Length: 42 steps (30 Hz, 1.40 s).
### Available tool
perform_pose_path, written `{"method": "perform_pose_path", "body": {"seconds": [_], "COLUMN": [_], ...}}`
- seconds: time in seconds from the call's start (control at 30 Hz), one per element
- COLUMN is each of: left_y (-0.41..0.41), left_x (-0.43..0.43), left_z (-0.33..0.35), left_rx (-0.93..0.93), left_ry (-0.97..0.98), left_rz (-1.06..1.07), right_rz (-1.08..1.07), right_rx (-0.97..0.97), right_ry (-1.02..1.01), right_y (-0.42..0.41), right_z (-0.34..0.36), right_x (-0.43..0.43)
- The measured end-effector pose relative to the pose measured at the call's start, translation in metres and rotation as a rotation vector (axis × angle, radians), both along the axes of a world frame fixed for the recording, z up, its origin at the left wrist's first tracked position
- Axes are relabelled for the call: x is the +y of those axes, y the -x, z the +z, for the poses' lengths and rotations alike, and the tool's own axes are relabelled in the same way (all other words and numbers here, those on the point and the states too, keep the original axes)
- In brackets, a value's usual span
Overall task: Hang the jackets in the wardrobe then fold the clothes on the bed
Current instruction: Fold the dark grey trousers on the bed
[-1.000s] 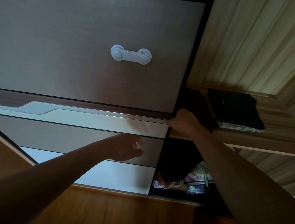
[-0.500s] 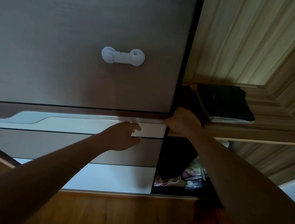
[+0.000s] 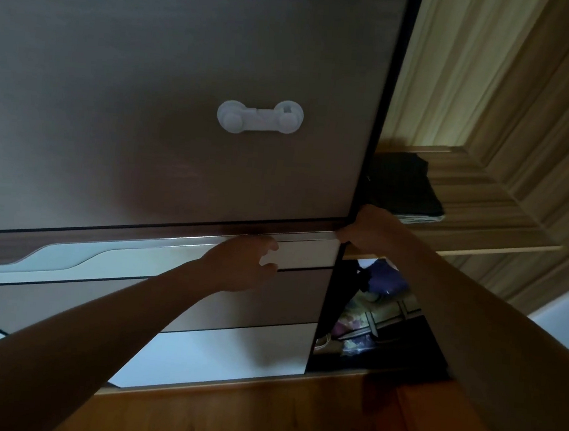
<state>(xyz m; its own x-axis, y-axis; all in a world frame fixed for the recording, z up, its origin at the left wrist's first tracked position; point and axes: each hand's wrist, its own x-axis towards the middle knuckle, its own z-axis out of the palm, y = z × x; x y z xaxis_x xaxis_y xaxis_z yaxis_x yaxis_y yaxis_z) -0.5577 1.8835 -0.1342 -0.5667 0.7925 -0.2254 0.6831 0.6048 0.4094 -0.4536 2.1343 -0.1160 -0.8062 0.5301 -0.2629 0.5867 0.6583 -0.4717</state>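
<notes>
Wardrobe [image 3: 477,77]: fills the view from close range. The right-hand section stands open and its wood-grain interior is visible. No hanging rail and no hanger are in view.
Sliding door [image 3: 183,103]: covers the left and centre sections. Its dark right edge lies just beside the open section. Both hands are on it, so the step in hand appears to be door travel, either for access or for closing. The direction cannot be determined.
Jackets and bed: not in view. No hung jacket can be confirmed. The folding on the bed is judged to be outstanding.
Floor [image 3: 258,419]: orange-brown wood below the door track.
Shelf [image 3: 481,232]: crosses the open section at hand height.
Lower compartment [image 3: 370,319]: dark, with colourful items packed inside. Their type is too dim to identify.
Handle strip [image 3: 135,250]: pale band with a metal lip, running across the door.
Folded clothes [image 3: 406,188]: dark stack resting on the shelf, partly hidden behind the door edge.
Right hand [image 3: 368,227]: fingers are clenched round the door's right edge, at shelf level.
Left hand [image 3: 244,263]: fingers are curled onto the lip of the handle strip, with the thumb below it.
Latch [image 3: 260,115]: white child lock fixed to the door face above the hands.
Obstruction: the door itself blocks most of the interior. The shelf and packed compartment leave little visible space for hanging.
</notes>
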Motion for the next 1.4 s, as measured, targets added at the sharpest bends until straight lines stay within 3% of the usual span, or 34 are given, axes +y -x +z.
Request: {"method": "perform_pose_path", "body": {"seconds": [0.37,0.5,0.9,1.4], "left_y": [-0.053,-0.076,-0.136,-0.168], "left_x": [0.114,0.157,0.276,0.342], "left_z": [0.001,0.001,-0.003,-0.008], "left_rx": [0.041,0.044,0.104,0.117], "left_ry": [-0.044,-0.02,0.018,0.043], "left_rz": [-0.103,-0.151,-0.339,-0.361], "right_rz": [-0.089,-0.103,-0.208,-0.017], "right_rx": [0.037,0.07,-0.065,-0.013], "right_ry": [0.079,-0.024,-0.15,-0.149], "right_y": [-0.069,-0.1,-0.182,-0.22], "right_z": [-0.017,-0.021,-0.03,-0.034], "right_x": [0.115,0.153,0.24,0.284]}}
